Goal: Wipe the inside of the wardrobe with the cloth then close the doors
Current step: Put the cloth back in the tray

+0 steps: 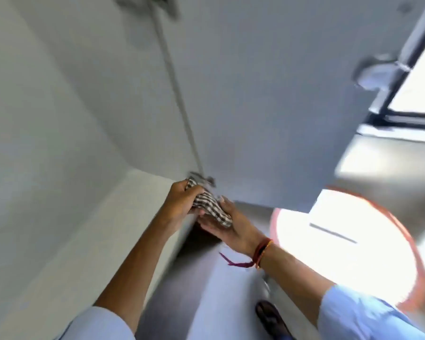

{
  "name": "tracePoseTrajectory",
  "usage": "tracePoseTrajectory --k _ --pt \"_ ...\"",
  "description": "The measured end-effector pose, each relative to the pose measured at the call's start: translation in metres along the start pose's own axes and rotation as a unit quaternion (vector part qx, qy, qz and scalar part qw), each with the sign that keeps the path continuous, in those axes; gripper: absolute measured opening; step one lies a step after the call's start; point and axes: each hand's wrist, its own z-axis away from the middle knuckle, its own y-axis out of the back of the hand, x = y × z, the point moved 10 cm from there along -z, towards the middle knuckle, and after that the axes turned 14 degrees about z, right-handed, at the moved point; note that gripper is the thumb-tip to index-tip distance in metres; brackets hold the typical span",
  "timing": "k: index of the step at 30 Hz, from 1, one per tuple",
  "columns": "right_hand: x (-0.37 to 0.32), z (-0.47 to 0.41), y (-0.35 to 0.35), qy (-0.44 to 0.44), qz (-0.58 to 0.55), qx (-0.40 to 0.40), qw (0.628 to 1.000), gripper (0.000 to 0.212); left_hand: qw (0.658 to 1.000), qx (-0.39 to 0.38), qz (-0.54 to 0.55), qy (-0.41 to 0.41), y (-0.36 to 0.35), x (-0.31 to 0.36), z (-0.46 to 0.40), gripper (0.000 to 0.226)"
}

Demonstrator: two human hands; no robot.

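Observation:
A checked brown-and-white cloth [211,207] is bunched between both hands just in front of the wardrobe's bottom front corner. My left hand [182,200] grips its upper end. My right hand [227,227] lies palm up under its lower end, fingers curled around it. The wardrobe's white interior [59,119] fills the left, with its floor panel [103,229] below. An open white door [268,106] swings out to the right, with a hinge [204,179] at its lower inner corner, just above the cloth.
A round knob [375,72] sits on the door's far edge. Behind it is a dark-framed window [417,94]. A bright sunlit patch [341,241] glares on the grey floor [206,290]. My shoe [270,317] shows near the bottom.

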Motion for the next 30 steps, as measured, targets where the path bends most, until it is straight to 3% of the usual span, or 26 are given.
tracePoseTrajectory --k 2,5,8,10,13,19,22,26,30 --pt "0.022 0.022 0.112 0.014 -0.025 0.133 0.991 0.037 0.996 -0.051 -0.008 0.076 -0.082 -0.094 -0.004 0.006" --pt "0.056 0.067 0.241 0.002 -0.020 0.293 0.956 0.065 0.981 -0.101 -0.028 0.165 -0.169 -0.199 0.002 0.031" --pt "0.091 0.108 0.359 -0.031 0.015 0.402 0.915 0.067 0.954 -0.199 -0.056 0.219 -0.270 -0.286 0.010 0.056" --pt "0.109 0.124 0.413 -0.047 0.041 0.446 0.893 0.066 0.937 -0.244 -0.102 0.227 -0.317 -0.324 0.009 0.059" --pt "0.121 0.128 0.483 -0.061 0.132 0.479 0.866 0.064 0.919 -0.273 -0.186 0.216 -0.372 -0.387 -0.009 0.058" --pt "0.140 0.098 0.552 -0.068 0.261 0.487 0.831 0.061 0.886 -0.320 -0.290 0.168 -0.423 -0.458 -0.044 0.068" --pt "0.151 0.082 0.566 -0.052 0.288 0.488 0.822 0.065 0.885 -0.329 -0.292 0.156 -0.430 -0.482 -0.053 0.071" --pt "0.165 0.070 0.574 -0.095 0.342 0.480 0.802 0.071 0.863 -0.359 -0.320 0.155 -0.434 -0.509 -0.056 0.074" --pt "0.159 0.076 0.565 -0.114 0.396 0.479 0.775 0.067 0.860 -0.353 -0.342 0.137 -0.423 -0.503 -0.056 0.071"
